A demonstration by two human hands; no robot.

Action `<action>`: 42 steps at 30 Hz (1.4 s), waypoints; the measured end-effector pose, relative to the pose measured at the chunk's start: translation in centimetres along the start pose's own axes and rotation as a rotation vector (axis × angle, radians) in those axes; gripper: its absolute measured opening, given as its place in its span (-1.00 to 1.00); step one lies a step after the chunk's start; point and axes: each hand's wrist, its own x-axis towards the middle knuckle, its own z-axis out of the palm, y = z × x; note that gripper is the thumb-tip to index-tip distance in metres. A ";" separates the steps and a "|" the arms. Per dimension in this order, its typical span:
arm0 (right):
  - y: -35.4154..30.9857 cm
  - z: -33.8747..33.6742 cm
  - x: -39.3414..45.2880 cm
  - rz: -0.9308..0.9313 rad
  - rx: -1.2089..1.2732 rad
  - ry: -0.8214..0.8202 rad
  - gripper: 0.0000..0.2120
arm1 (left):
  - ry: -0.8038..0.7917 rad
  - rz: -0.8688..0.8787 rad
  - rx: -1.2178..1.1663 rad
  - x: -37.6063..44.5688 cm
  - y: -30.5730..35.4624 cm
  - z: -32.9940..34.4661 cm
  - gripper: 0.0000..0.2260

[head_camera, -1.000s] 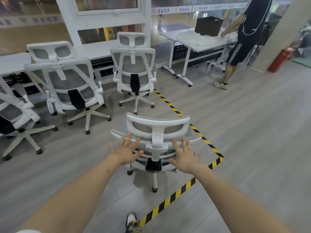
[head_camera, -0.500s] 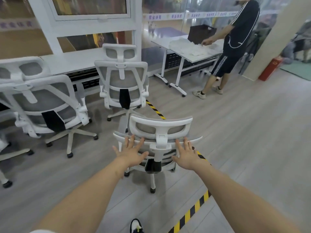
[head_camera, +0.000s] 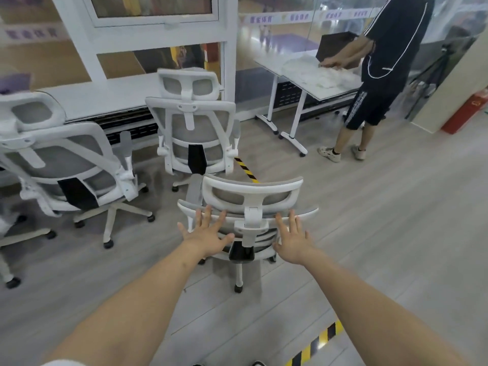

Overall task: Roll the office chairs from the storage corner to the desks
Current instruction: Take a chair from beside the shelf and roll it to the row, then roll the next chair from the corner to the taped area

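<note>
A white office chair [head_camera: 252, 191] with grey mesh stands right in front of me, its back towards me. My left hand [head_camera: 207, 232] lies flat, fingers spread, on the left side of the backrest top. On the right side my right hand [head_camera: 293, 240] presses the same way, fingers straight. Both arms are stretched out. The chair's castors and one leg show below the backrest.
A second white chair [head_camera: 196, 128] stands just beyond, a third [head_camera: 68, 165] to the left, both against a white ledge under windows. A white desk [head_camera: 311, 75] is at the back right, where a person in dark clothes [head_camera: 380, 75] stands. Yellow-black floor tape [head_camera: 314, 344] crosses the floor.
The chair and I have moved forward across the tape line, closer to the chair by the window and the desk. My hands have stayed flat on the backrest.
</note>
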 end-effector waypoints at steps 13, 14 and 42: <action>4.6 -0.3 1.6 -0.120 -0.007 0.152 -0.22 | 0.148 -0.107 0.049 0.0 5.9 0.8 -0.31; 4.2 0.5 1.0 -0.125 -0.018 0.127 -0.24 | 0.195 -0.117 0.041 -1.1 5.9 1.5 -0.35; -52.7 34.5 -69.8 -1.781 -0.730 -0.172 -0.48 | 0.536 -1.788 -0.683 -92.3 -14.3 42.8 -0.54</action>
